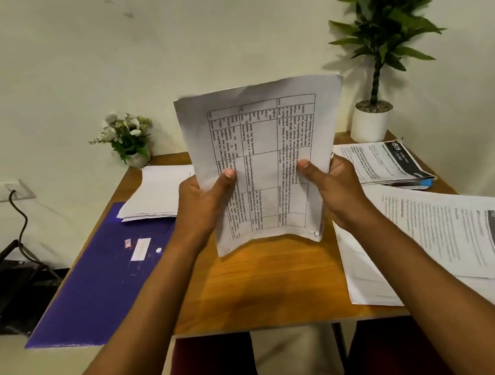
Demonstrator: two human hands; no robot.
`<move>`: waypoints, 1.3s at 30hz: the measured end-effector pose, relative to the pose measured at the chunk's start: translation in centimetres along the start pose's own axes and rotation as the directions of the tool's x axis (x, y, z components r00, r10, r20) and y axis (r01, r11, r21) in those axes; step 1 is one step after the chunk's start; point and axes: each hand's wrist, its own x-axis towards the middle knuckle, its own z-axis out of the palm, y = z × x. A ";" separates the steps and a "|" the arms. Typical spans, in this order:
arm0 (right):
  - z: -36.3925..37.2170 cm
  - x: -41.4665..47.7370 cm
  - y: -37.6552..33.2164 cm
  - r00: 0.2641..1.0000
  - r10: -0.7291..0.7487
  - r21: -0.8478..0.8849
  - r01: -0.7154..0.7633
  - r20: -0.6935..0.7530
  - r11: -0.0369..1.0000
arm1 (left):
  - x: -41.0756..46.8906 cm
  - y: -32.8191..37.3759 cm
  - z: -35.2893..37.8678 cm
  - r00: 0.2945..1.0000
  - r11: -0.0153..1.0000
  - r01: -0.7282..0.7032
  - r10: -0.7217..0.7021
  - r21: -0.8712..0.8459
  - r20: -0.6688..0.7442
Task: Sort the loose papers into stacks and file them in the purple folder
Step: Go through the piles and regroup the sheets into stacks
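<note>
Sorting seems in hand: left hand [202,204] and right hand [339,189] clamp the side edges of a sheaf [265,141], upright over the desk [268,285] centre. Next it needs matching to one of the paper stacks [155,193] (eleven, two, four o'clock); purple folder [95,286] lies flat at eight.

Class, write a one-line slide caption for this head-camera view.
Left hand and right hand grip a sheaf upright over the table, the purple folder lying to their left.
</note>
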 end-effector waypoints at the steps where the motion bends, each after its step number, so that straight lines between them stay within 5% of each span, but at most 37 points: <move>1: -0.2 -0.2 0.2 1.000 -0.014 -0.002 0.014 -0.014 1.000 | 0.0 -0.1 0.2 1.000 1.000 -0.021 0.021 0.006 -0.016; 15: -0.5 -3.3 4.5 0.992 0.123 -0.139 -0.121 0.006 0.983 | -2.3 -4.1 0.6 0.996 0.995 0.093 -0.092 0.037 -0.019; 21: -0.6 -3.4 4.5 0.988 0.151 -0.047 -0.150 0.018 0.988 | -2.8 -5.1 0.0 0.992 0.988 0.127 -0.127 0.091 -0.005; 23: -1.0 -2.6 3.1 1.000 0.015 -0.010 -0.015 0.003 1.000 | -2.0 -4.0 -0.6 0.995 0.975 0.096 -0.094 0.200 -0.022; 25: -1.7 -1.4 0.7 0.975 -0.209 -0.161 0.195 -0.080 0.968 | -1.0 -2.4 -1.3 0.995 0.938 0.097 -0.098 0.332 -0.014; 29: -2.8 1.1 -5.0 0.885 -0.464 -0.533 0.402 0.020 0.744 | 1.2 0.4 -2.2 0.993 0.740 0.035 -0.104 0.671 0.063; 31: -2.8 2.2 -7.1 0.912 -0.379 -0.591 0.392 0.153 0.705 | 2.0 1.2 -2.2 0.987 0.658 -0.001 -0.122 0.753 0.108; 34: -3.0 3.5 -7.8 0.940 -0.092 -0.479 0.250 0.330 0.841 | 2.8 1.7 -2.2 0.965 0.604 -0.065 -0.166 0.794 0.205; 39: -3.8 3.5 -4.6 0.920 0.088 -0.455 0.104 0.382 0.884 | 3.3 2.1 -2.0 0.940 0.595 -0.153 -0.159 0.789 0.302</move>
